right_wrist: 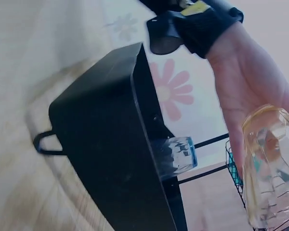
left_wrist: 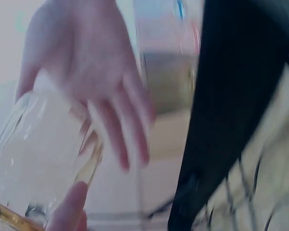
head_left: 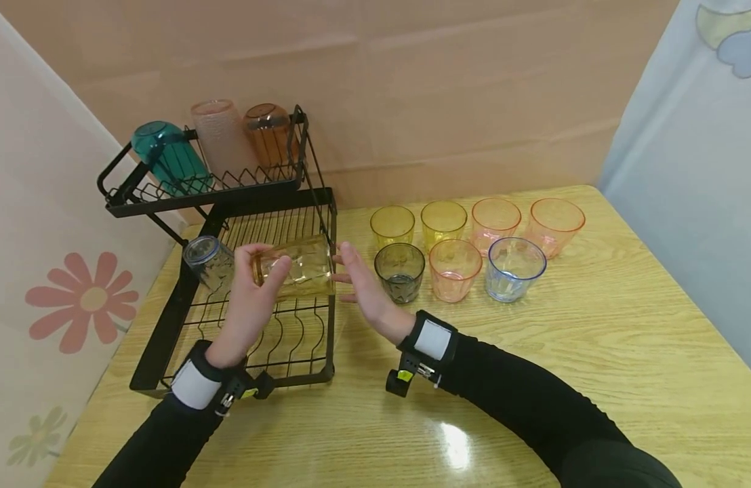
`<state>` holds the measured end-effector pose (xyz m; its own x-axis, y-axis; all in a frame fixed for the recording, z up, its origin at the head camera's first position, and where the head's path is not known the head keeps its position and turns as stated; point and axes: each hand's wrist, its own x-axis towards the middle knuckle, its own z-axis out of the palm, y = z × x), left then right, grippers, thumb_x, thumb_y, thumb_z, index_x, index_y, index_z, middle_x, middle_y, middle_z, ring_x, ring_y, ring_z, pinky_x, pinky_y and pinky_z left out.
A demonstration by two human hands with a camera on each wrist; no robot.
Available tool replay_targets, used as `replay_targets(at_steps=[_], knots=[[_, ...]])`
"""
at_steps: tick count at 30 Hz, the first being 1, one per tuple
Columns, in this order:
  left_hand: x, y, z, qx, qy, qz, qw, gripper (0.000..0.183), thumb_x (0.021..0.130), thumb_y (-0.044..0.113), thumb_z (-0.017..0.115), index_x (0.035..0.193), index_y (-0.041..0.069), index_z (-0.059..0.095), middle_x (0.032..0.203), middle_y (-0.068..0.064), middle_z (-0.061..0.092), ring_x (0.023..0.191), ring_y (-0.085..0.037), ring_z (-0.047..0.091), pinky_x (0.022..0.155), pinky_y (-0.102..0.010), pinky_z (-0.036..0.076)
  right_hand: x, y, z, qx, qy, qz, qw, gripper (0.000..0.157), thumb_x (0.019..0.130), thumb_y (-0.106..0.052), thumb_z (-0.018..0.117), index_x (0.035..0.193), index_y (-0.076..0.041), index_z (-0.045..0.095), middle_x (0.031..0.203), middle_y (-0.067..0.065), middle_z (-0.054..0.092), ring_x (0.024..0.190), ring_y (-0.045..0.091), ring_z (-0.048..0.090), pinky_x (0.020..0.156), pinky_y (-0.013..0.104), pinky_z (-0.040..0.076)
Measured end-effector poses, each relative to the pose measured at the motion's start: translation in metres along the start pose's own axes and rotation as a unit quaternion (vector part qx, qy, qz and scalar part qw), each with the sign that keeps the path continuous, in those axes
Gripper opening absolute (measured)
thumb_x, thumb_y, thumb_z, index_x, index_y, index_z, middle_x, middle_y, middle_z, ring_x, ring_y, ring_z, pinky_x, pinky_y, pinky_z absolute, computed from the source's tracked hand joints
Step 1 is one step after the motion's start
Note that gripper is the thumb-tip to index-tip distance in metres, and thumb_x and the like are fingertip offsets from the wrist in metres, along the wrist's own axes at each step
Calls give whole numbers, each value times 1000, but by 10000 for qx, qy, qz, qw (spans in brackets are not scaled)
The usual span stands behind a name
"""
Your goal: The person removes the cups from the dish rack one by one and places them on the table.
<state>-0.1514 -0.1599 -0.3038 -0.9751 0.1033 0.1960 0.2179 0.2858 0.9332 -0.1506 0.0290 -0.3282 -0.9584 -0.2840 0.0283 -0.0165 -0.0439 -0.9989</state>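
Over the lower tier of a black dish rack [head_left: 333, 339], my left hand [head_left: 253, 291] grips a yellow-amber glass [head_left: 302, 268] near its base. The glass lies sideways, its mouth toward my right hand [head_left: 375, 291]. Straight fingers of that right hand reach the rim; whether they touch it I cannot tell. In the right wrist view the amber glass [right_wrist: 269, 168] shows in the left hand's grasp [right_wrist: 250, 77]. A clear glass with a blue edge [head_left: 209, 261] leans upside down at the rack's left side, just beyond my left hand.
On the upper tier stand a teal glass [head_left: 171, 156], a tall pink glass [head_left: 224, 139] and a brown glass [head_left: 272, 135], all inverted. Right of the rack, several upright glasses form two rows, among them a grey glass [head_left: 400, 271] and a blue-rimmed glass [head_left: 514, 268].
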Motion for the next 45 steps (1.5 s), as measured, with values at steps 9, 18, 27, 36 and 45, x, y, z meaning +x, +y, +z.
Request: replay_targets(at_steps=[9,18,27,36,45], knots=[[-9,0,37,-613,-22,-11,9981,38,100,17,52,126,0,31,124,-14,37,119,-27,37,96,-38,31,-12,-7,-4,516,392,-66,9979,84,96,-66,12,154,-7,18,158,15,17,144,33,14,111,58,14],[-13,1,55,-902,-122,75,9958,42,96,8,59,126,1,30,117,-14,42,96,-24,51,74,-27,48,-17,-11,-9,205,779,-7,9967,73,100,-55,24,152,-4,22,160,11,13,145,28,10,112,58,4],[-15,1,58,-478,-667,101,9966,46,96,13,60,128,1,29,127,-19,38,106,-34,50,75,-36,51,-25,-7,-18,43,822,-527,9952,50,104,-34,29,138,3,35,137,21,38,130,34,35,107,54,23],[-16,1,35,919,-1702,299,9807,51,95,20,65,135,5,35,132,-15,46,120,-32,47,86,-47,49,-38,-11,-51,-702,327,-1593,9842,37,101,-20,39,128,5,42,118,22,46,102,34,48,85,42,41],[-7,-12,-6,1849,-1941,-34,9634,56,101,38,53,144,9,33,141,-15,43,127,-35,42,94,-56,40,-48,-30,-111,-1873,623,-1581,9675,42,101,-29,44,130,2,45,119,19,50,101,31,50,81,40,41]])
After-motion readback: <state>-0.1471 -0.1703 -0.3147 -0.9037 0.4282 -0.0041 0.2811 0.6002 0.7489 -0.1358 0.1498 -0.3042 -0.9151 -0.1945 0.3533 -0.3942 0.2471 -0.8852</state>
